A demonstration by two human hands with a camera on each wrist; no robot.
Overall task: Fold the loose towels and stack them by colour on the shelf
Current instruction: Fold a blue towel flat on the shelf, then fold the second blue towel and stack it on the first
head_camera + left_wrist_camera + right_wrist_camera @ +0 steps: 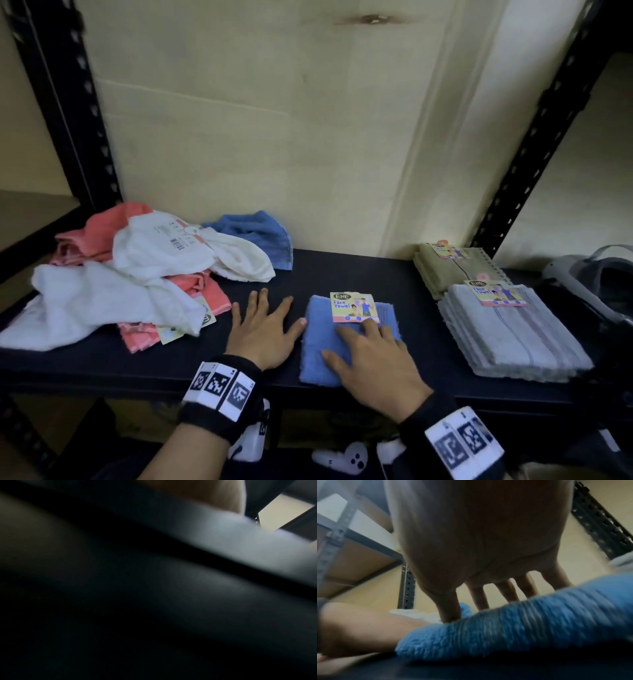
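While spread across the black shelf [342, 270], loose white and pink towels [113, 274] heaped left; grey stack [513, 335] and beige stack [455, 267] right. Folded blue towel [342, 339] centre front, long axis front to back, label at far end. Right hand [373, 359] flat upon it, fingers [479, 597] straight, released. Left hand [263, 329] flat beside, fingers released; left wrist view dark, head view alone showing it.

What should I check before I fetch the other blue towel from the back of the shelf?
1. Folded light blue terry towel flat on the black shelf: ok.
2. Right hand presses it with straight fingers: ok.
3. Left hand free, flat on the shelf: ok.
4. Crumpled darker blue towel unobstructed: ok.
5. Blue stack's final spot: cannot tell.
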